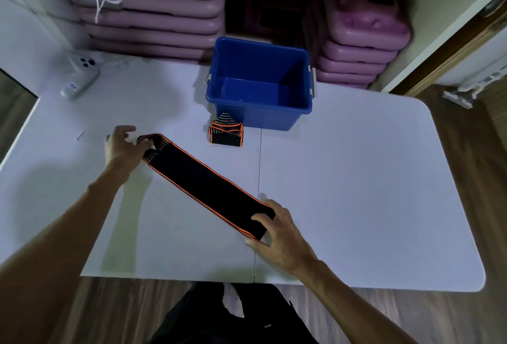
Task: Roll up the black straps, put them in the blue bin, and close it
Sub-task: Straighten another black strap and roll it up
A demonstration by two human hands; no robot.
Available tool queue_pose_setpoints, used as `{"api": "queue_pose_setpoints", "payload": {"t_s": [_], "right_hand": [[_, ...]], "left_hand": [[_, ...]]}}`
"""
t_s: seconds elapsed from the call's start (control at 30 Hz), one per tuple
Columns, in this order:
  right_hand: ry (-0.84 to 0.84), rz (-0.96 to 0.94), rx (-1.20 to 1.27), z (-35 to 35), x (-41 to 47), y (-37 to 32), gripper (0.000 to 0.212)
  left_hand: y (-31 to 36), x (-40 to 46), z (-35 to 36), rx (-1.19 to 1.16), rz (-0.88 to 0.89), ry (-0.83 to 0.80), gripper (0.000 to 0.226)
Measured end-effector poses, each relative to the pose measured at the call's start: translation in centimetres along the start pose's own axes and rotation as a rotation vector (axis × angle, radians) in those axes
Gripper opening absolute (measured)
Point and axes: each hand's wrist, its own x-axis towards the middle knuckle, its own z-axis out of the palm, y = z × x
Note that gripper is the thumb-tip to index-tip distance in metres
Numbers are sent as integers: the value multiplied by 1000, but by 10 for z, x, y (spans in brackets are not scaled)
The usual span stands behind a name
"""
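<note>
Wooden plank floor (115, 313) under white folding table (356, 179) | right hand (279, 236), left hand (123, 148) pinch ends of flat orange-edged black strap (203, 181) | rolled strap (226, 135) touches open blue plastic bin (274, 118); bare tabletop right of bin

white table (356, 179); far left a white phone (80, 78), a small screw (79, 136); purple cases (153, 11) stacked beyond.

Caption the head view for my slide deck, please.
Both hands stretch a black strap flat beside the open blue bin.
</note>
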Motion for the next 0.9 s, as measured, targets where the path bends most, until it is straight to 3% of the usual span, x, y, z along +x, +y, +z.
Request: {"api": "queue_pose_setpoints", "payload": {"t_s": [0.1, 0.2, 0.33, 0.57, 0.73, 0.9], "right_hand": [[-13, -13, -21, 4, 5, -7, 46], [0, -29, -37, 8, 7, -11, 45], [-20, -40, -88, 12, 7, -16, 46], [-114, -93, -109, 12, 8, -17, 55], [-284, -243, -56, -1, 10, 9, 52], [-253, -417, -77, -4, 26, 25, 36]], "left_hand": [[-14, -36, 3, 282, 519, 138, 46], [-39, -67, 26, 526, 803, -41, 48], [-65, -55, 37, 634, 595, -174, 58], [-60, -40, 27, 687, 607, -221, 59], [-43, -98, 19, 558, 800, -115, 43], [-65, -213, 41, 490, 977, -278, 44]]}}
